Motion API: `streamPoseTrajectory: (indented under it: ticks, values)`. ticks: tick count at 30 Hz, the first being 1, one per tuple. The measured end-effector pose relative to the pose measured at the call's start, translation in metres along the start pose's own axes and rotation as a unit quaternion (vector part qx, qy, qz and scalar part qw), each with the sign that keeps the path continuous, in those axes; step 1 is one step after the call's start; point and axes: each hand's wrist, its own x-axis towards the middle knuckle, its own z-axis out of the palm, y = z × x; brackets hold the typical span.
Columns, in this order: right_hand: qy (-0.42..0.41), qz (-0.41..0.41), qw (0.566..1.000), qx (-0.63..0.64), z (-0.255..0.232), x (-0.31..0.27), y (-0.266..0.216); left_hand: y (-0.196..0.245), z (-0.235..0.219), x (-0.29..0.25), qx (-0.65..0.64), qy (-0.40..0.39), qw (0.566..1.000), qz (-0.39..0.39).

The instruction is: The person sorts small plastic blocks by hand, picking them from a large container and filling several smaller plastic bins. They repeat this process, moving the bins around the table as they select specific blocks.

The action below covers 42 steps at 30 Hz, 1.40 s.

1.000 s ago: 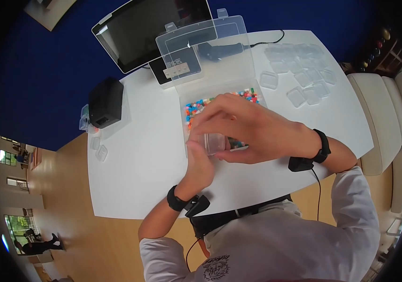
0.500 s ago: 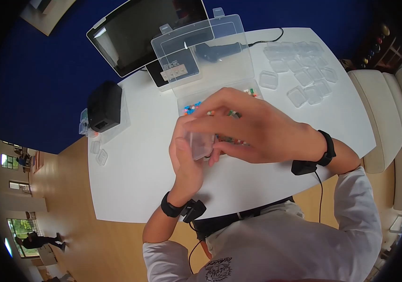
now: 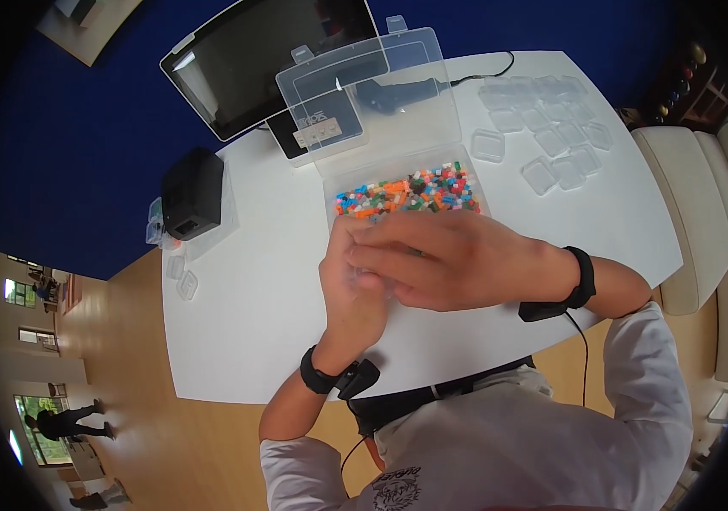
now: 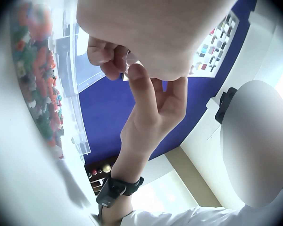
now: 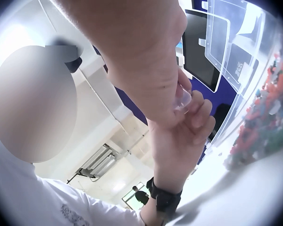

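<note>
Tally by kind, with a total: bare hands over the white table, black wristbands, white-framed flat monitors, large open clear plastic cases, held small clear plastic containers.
Bare hands: 2 (left hand, right hand)
Black wristbands: 2
White-framed flat monitor: 1
Large open clear plastic case: 1
Held small clear plastic container: 1
Total: 7

The head view was bright, its edges bowed and its corners black. Soft shadows lay on the smooth white table (image 3: pixel 245 341). Both wrist views were hazy with pale glare, the small, blocky, multicoloured pieces (image 4: pixel 41 75) blurred.
</note>
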Motion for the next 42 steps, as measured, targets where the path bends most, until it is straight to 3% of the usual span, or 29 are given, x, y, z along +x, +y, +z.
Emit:
streamPoseTrajectory:
  ticks: [3,5,8,12,16,19,21,23,24,25,26,27,28,29,33,35,36,38,39,41,42]
  values:
    - [-0.041,0.030,0.999,0.011,-0.004,-0.007,-0.005,-0.003,-0.005,0.003,0.003,-0.012,0.999,0.035]
    - [-0.089,0.044,0.995,0.014,-0.009,-0.005,-0.009,-0.009,-0.010,0.003,0.005,-0.019,0.999,0.030]
    - [-0.094,0.046,0.994,0.032,-0.011,-0.001,-0.008,-0.002,-0.017,0.009,0.036,-0.034,0.999,0.017]
    - [-0.062,0.048,0.997,0.024,-0.018,0.010,-0.003,0.007,-0.029,0.022,0.102,-0.081,0.991,0.033]
    - [-0.070,0.024,0.997,0.020,-0.032,0.023,0.016,0.015,-0.033,0.029,0.132,-0.079,0.988,0.032]
    - [-0.045,-0.015,0.998,0.038,-0.030,0.041,0.036,0.011,-0.044,0.029,0.092,-0.076,0.993,0.003]
    - [-0.029,-0.024,0.999,0.035,-0.024,0.052,0.044,0.005,-0.049,0.031,0.050,-0.031,0.998,0.019]
    - [-0.003,0.067,0.982,0.174,-0.016,0.061,0.052,0.002,-0.052,0.034,0.065,0.004,0.997,0.033]
    - [-0.002,0.067,0.983,0.173,-0.012,0.064,0.054,0.001,-0.052,0.035,0.078,0.046,0.995,0.047]
    - [0.015,0.119,0.974,0.194,-0.007,0.065,0.054,0.017,-0.038,0.038,0.064,0.077,0.994,0.046]
    - [0.032,0.172,0.961,0.215,-0.003,0.064,0.055,0.011,-0.041,0.038,0.064,0.077,0.994,0.044]
    - [0.033,0.175,0.960,0.217,-0.001,0.062,0.056,0.000,-0.045,0.036,0.048,0.065,0.993,0.084]
    - [0.032,0.238,0.936,0.256,0.000,0.061,0.057,-0.003,-0.045,0.038,0.031,0.054,0.990,0.126]
    - [0.031,0.299,0.907,0.294,0.001,0.060,0.059,0.001,-0.044,0.037,0.039,0.059,0.991,0.118]
    - [0.008,0.243,0.955,0.171,0.012,0.037,0.088,-0.002,-0.059,0.038,0.056,0.011,0.995,0.076]
    - [-0.105,0.316,0.930,0.152,0.001,0.037,0.095,0.000,-0.061,0.039,0.064,0.057,0.996,0.004]
    - [-0.108,0.316,0.930,0.151,-0.003,0.038,0.096,-0.002,-0.063,0.040,0.062,0.059,0.996,0.004]
    - [-0.335,0.315,0.884,0.084,-0.011,0.041,0.097,-0.010,-0.067,0.042,0.100,0.100,0.990,-0.008]
    - [-0.338,0.313,0.884,0.083,-0.011,0.037,0.095,-0.015,-0.068,0.042,0.098,0.103,0.990,-0.007]
    - [-0.431,0.320,0.824,0.179,-0.006,0.025,0.088,-0.022,-0.067,0.042,0.091,0.110,0.990,-0.017]
    - [-0.433,0.320,0.824,0.180,-0.001,0.024,0.087,-0.024,-0.067,0.042,0.091,0.112,0.989,-0.018]
